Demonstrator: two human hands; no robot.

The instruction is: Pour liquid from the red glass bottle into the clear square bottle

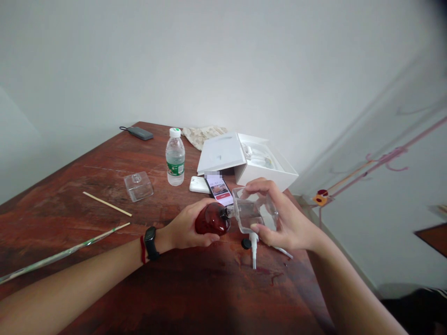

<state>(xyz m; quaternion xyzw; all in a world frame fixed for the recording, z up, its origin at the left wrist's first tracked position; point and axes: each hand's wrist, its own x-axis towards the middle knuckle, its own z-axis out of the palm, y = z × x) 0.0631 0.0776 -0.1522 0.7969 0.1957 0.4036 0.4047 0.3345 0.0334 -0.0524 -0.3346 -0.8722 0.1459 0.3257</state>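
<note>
My left hand (pixel 188 228) is wrapped around a small round dark-red bottle (pixel 212 219), tipped on its side with its neck pointing right. My right hand (pixel 279 218) grips a clear square glass bottle (pixel 252 211), tilted so its mouth meets the red bottle's neck. Both bottles hover just above the wooden table (pixel 104 186). Below them lie a white pump tube (pixel 254 249) and a small black cap (pixel 246 243).
A clear square lid (pixel 138 185), a thin wooden stick (pixel 106 204), a long glass rod (pixel 63 253), a water bottle (pixel 175 157), a phone (pixel 220 190), a white charger (pixel 199 185), an open white box (pixel 251 160), a cloth (pixel 202 134) and a grey power bank (pixel 139 133) lie on the table.
</note>
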